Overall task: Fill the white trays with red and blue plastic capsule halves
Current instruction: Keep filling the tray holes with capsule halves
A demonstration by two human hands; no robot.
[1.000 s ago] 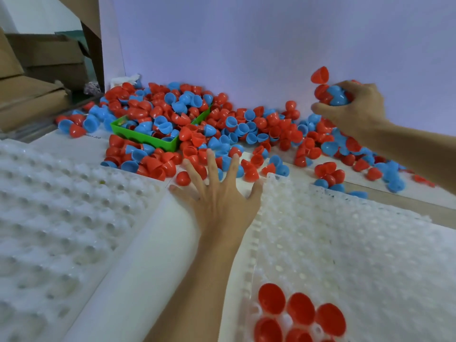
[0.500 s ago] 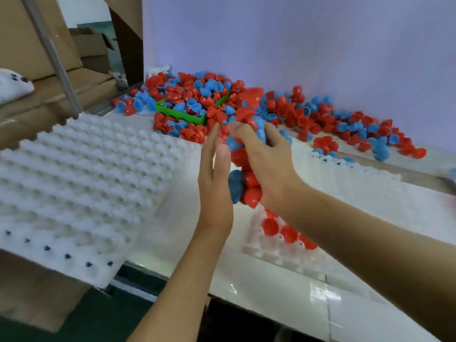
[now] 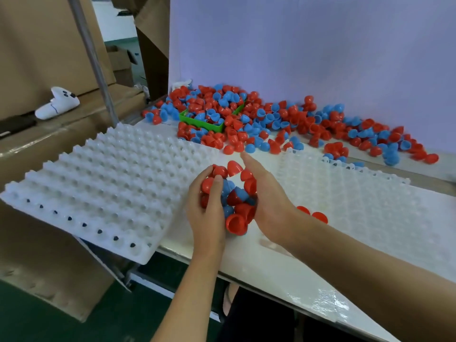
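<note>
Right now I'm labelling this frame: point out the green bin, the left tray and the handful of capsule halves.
green bin (image 3: 197,122), head view, front wall.
left tray (image 3: 103,183), head view, bare middle.
handful of capsule halves (image 3: 235,223), head view, lowest red half.

A white table (image 3: 259,262) carries two white dimpled trays: the left tray (image 3: 98,183) overhangs its near-left edge, the right tray (image 3: 370,206) lies flat. At the back, a green bin (image 3: 197,120) sits amid loose red and blue capsule halves (image 3: 308,124).
</note>
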